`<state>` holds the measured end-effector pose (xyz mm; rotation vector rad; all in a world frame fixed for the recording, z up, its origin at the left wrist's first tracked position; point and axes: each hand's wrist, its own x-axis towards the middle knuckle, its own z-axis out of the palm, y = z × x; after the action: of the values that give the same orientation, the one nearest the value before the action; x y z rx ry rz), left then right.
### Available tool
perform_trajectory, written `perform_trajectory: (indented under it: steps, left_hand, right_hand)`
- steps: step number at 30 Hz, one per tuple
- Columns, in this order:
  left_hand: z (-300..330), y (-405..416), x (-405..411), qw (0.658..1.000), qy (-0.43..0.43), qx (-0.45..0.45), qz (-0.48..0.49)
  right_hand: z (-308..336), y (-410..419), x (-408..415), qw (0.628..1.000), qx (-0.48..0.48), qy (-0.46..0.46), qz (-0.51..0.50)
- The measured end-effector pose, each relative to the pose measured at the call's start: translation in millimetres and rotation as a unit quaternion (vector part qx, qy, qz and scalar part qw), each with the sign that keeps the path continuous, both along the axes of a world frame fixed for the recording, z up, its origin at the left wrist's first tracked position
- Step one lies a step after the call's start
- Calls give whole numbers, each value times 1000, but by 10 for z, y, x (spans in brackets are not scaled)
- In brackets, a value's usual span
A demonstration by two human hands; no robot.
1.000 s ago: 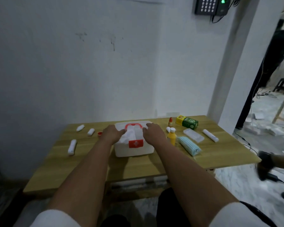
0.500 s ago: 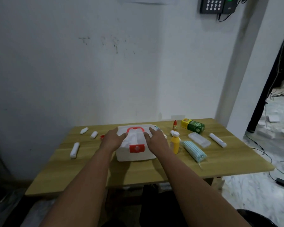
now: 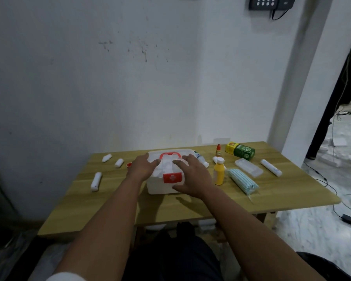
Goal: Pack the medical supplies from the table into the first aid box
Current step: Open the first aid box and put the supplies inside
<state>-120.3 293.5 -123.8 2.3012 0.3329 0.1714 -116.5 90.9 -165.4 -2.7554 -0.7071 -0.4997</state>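
Nearest, both forearms reach over wooden table edge. Right hand spread flat on first aid box, thumb down front wall, grasping nothing. Left hand flat on closed lid's left side, fingers loose. Right of box: yellow bottle, mask pack. Left: gauze roll. Farther back: green carton.

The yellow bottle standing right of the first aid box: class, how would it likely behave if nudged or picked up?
The yellow bottle stands upright, tall and narrow, so a sideways nudge would probably tip it. It looks like rigid plastic, likely light and firm to grip. Once on its side, its seemingly round body might roll across the table.
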Motion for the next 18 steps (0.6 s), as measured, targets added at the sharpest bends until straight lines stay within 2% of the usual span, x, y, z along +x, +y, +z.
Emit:
perform_trajectory:
  steps: [5,10,18]
  left_hand:
    - [-29,29,-12,1000,-5,-16,10]
    - [-14,106,-14,1000,6,-23,20]
    - [18,95,-192,997,-17,-77,-4]
  right_hand:
    - [-128,38,49,997,-30,-67,10]
    - [-148,-3,77,995,-41,-71,54]
    - [-224,-74,99,976,129,-131,116]
